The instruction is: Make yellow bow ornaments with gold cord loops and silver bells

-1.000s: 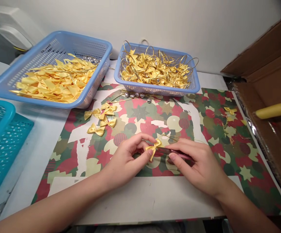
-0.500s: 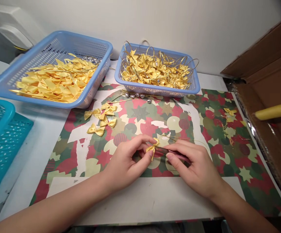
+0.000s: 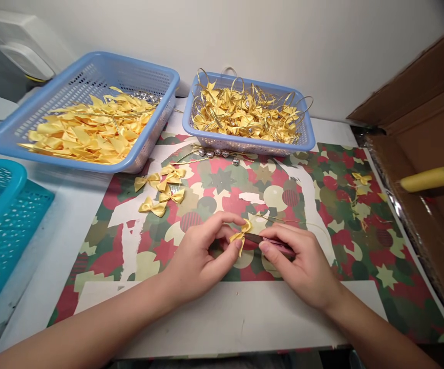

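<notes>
Between the thumb and fingers of my left hand (image 3: 202, 251) is a yellow ribbon bow (image 3: 240, 237), held over the patterned sheet. My right hand (image 3: 302, 261) grips a slim pointed tool (image 3: 277, 247) with a dark tip and a pinkish handle. Its tip touches the middle of the bow. A thin gold cord (image 3: 283, 219) lies just beyond my right fingers. Several loose yellow bows (image 3: 160, 189) rest on the sheet to the left of my hands.
At the back left, a blue basket (image 3: 129, 163) holds bows and silver bells. Another blue basket (image 3: 252, 143) holds bows with gold loops. Loose bells (image 3: 217, 152) lie before it. A teal basket (image 3: 14, 220) stands left, a cardboard box (image 3: 417, 138) right.
My right hand has shifted slightly left, toward the bow, with the tool. My left hand keeps its hold on the bow.
</notes>
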Available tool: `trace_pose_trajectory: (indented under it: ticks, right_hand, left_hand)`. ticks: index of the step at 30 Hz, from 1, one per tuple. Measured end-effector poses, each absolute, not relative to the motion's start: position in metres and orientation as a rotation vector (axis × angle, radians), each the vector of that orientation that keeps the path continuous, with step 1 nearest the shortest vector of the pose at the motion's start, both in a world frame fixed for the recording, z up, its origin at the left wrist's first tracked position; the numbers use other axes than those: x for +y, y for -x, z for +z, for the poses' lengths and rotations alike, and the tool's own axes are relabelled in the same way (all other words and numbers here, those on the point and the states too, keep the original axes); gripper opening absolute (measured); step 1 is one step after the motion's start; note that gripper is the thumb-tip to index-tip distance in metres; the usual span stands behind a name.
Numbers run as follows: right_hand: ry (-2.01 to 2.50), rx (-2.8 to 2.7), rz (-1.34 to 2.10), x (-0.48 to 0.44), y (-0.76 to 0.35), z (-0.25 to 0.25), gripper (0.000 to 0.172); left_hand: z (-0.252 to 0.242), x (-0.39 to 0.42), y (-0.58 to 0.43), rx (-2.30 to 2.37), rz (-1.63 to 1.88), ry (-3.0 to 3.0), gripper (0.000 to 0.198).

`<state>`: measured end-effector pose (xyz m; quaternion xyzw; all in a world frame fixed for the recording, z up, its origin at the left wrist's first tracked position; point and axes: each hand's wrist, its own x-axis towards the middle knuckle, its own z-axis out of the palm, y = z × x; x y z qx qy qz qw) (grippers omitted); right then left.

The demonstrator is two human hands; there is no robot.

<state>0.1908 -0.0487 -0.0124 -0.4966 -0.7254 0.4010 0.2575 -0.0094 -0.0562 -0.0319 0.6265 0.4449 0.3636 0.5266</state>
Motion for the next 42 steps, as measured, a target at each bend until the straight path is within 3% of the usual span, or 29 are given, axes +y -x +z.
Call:
trace_pose_trajectory:
  ticks: [12, 17, 20, 23, 26, 30, 42]
  right_hand:
    - [1.308, -1.812, 1.143, -0.041, -0.209, -0.012, 0.017]
    - [1.419, -1.7, 1.042, -0.03, -0.215, -0.022, 0.03]
    - [1.378, -1.889, 0.962, -0.029, -0.204, -0.026, 0.013]
    - [1.218, -2.084, 1.0, -0.029, -0.193, -0.03, 0.033]
    - [1.098, -2.131, 1.053, -0.029, -0.19, -0.036, 0.011]
    - [0.974, -1.883, 1.22, -0.031, -0.197, -0.044, 0.029]
    - [1.002, -1.529, 1.313, -0.026, -0.211, -0.035, 0.038]
  left_hand:
    - [-0.031, -0.056, 0.01, 1.101, 0.866, -1.417, 0.013]
    - [-0.03, -0.054, 0.012, 1.082, 0.89, -1.303, 0.014]
    - [-0.029, -0.052, 0.013, 1.064, 0.904, -1.205, 0.014]
    - [-0.028, -0.052, 0.015, 1.057, 0.933, -1.164, 0.013]
    - [-0.027, -0.053, 0.016, 1.048, 0.977, -1.144, 0.015]
    - [-0.028, -0.052, 0.017, 1.104, 1.058, -1.136, 0.017]
    - [-0.027, -0.046, 0.021, 1.223, 1.142, -1.191, 0.014]
